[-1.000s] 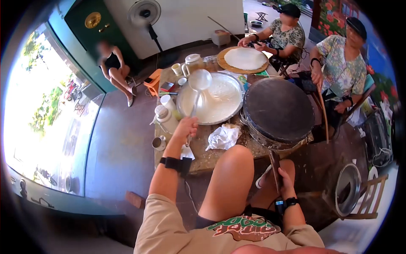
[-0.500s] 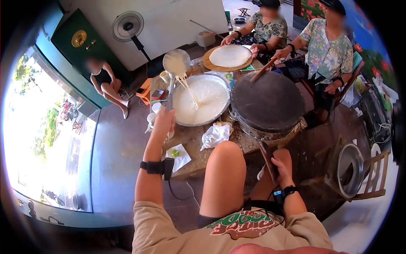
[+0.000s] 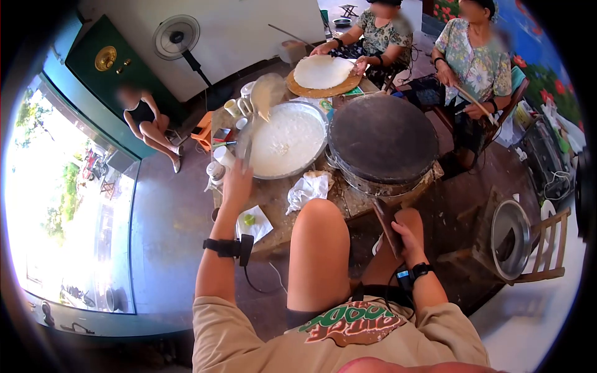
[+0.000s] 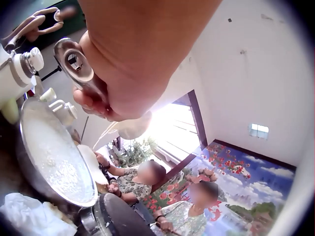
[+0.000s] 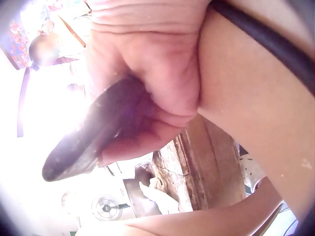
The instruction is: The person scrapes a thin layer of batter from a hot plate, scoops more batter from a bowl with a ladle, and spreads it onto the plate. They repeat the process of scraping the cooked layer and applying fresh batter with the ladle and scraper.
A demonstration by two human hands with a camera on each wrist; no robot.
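Note:
My left hand (image 3: 237, 185) grips the handle of a metal ladle (image 3: 267, 94), raised over the far left side of a wide metal basin (image 3: 323, 146). Pale batter (image 3: 283, 140) fills the basin, and strands of it hang from the ladle. In the left wrist view the looped end of the ladle's handle (image 4: 78, 69) sticks out past my palm. Low beside my right knee, my right hand (image 3: 409, 244) holds a dark flat scraper (image 3: 385, 222), its blade pointing toward the table. A round black griddle (image 3: 382, 137) stands just right of the basin.
A crumpled white cloth (image 3: 308, 191) and a green fruit on white paper (image 3: 260, 227) lie on the table's near side. Jugs and cups crowd its left. Across, one person handles a white pancake (image 3: 323, 71) on a round mat (image 3: 348, 89); another holds a stick (image 3: 476, 102).
The ladle came up from the batter, pouring strands, and now hangs further left and tilted. Across the table, the stick was drawn back from the griddle and the pancake's edge lifted. My right hand keeps its scraper.

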